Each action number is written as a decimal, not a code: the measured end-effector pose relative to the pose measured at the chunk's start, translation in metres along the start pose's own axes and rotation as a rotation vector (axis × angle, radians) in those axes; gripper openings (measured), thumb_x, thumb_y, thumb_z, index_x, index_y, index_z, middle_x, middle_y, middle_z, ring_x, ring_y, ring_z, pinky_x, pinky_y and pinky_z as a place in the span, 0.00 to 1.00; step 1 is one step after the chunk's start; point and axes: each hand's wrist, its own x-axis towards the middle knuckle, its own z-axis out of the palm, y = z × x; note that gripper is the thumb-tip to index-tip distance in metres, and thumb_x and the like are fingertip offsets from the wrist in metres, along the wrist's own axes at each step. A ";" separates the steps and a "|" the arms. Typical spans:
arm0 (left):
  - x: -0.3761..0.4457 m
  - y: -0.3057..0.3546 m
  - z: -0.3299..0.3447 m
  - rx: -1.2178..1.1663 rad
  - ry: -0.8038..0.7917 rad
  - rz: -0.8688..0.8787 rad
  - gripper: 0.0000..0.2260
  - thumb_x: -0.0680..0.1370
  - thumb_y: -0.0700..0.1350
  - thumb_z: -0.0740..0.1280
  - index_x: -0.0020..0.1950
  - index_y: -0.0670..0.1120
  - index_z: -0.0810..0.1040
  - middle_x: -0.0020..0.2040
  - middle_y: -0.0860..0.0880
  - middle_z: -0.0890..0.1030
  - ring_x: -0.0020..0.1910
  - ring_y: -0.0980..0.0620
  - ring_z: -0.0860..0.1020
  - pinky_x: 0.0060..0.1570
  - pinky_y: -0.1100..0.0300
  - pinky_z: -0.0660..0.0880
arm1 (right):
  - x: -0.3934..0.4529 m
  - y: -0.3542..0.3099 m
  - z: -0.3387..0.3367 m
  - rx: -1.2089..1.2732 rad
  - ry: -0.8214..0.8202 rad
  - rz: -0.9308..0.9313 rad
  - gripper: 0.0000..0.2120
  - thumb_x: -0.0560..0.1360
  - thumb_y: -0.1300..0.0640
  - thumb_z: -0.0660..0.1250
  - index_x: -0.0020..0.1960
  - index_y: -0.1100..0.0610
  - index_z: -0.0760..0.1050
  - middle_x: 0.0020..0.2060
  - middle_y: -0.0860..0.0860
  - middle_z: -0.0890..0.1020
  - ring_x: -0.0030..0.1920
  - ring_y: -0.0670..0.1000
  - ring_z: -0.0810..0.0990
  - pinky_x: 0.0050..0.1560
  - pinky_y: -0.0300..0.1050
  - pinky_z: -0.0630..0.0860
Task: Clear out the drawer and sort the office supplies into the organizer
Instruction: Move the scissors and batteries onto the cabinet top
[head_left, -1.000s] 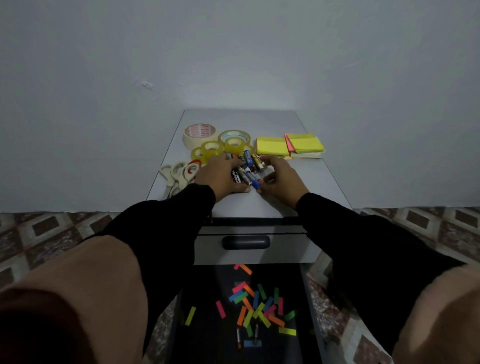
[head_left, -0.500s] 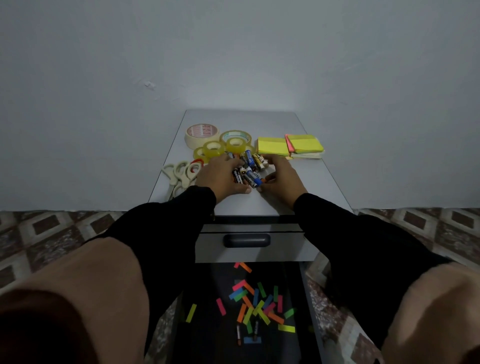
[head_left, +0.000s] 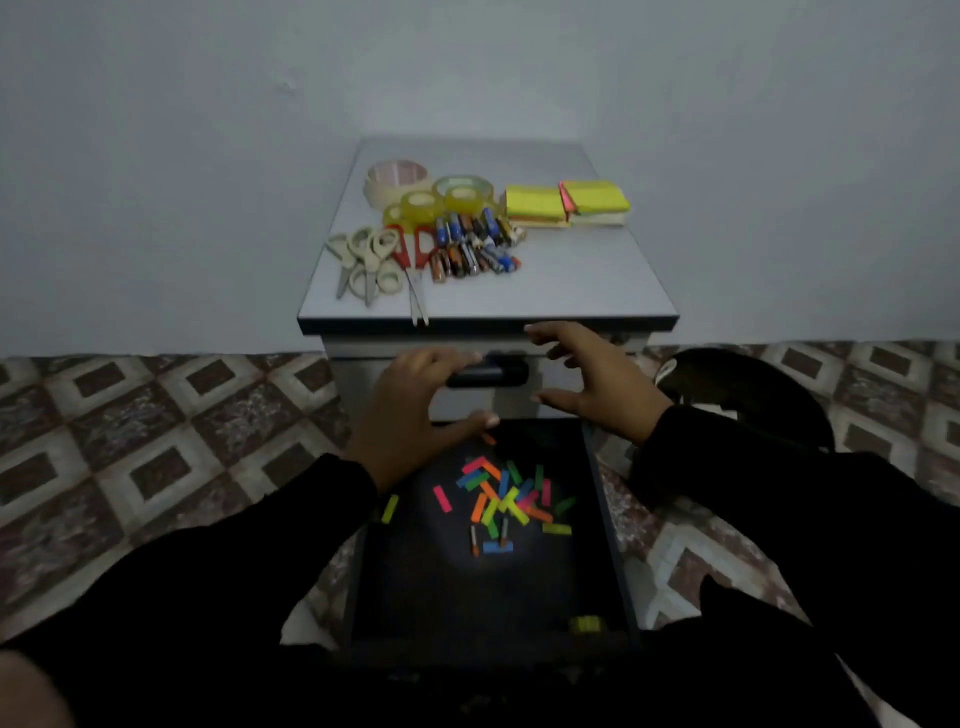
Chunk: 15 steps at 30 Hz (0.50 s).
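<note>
The open black drawer (head_left: 602, 499) holds several small coloured paper strips (head_left: 501, 499) and a yellow piece (head_left: 586, 623) near its front. On the grey cabinet top (head_left: 571, 280) lie a heap of batteries (head_left: 475, 244), several scissors (head_left: 371, 254), tape rolls (head_left: 431, 195) and yellow sticky-note pads (head_left: 566, 202). My left hand (head_left: 410, 410) hovers above the drawer's back edge, fingers spread and relaxed, holding nothing. My right hand (head_left: 592, 379) hangs in front of the upper drawer's black handle (head_left: 498, 371), fingers spread, empty.
The cabinet stands against a plain grey wall (head_left: 467, 78). Patterned floor tiles (head_left: 156, 441) surround it. A dark round object (head_left: 743, 389) sits on the floor at the right of the cabinet.
Both hands have left the battery heap on the cabinet top and dropped toward the open drawer. The batteries now lie uncovered. The view has tilted down and pulled back.
</note>
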 end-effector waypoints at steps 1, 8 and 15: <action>-0.014 -0.001 0.010 -0.020 -0.025 -0.014 0.30 0.70 0.66 0.64 0.63 0.46 0.76 0.56 0.46 0.78 0.56 0.52 0.71 0.56 0.66 0.63 | -0.008 0.005 0.008 0.000 -0.019 0.019 0.31 0.71 0.57 0.72 0.70 0.55 0.63 0.64 0.53 0.72 0.60 0.51 0.73 0.55 0.35 0.66; -0.086 -0.019 0.082 -0.010 -0.265 -0.187 0.34 0.66 0.67 0.64 0.63 0.46 0.76 0.57 0.44 0.77 0.55 0.43 0.76 0.55 0.50 0.74 | -0.052 0.052 0.077 -0.026 -0.241 0.135 0.33 0.67 0.56 0.75 0.68 0.58 0.67 0.63 0.56 0.73 0.63 0.56 0.71 0.64 0.50 0.68; -0.115 -0.049 0.128 0.049 -0.458 -0.349 0.34 0.67 0.59 0.74 0.69 0.49 0.70 0.64 0.46 0.72 0.63 0.43 0.69 0.63 0.48 0.67 | -0.070 0.091 0.141 -0.061 -0.388 0.264 0.30 0.68 0.58 0.75 0.67 0.58 0.69 0.61 0.57 0.73 0.62 0.57 0.71 0.61 0.47 0.68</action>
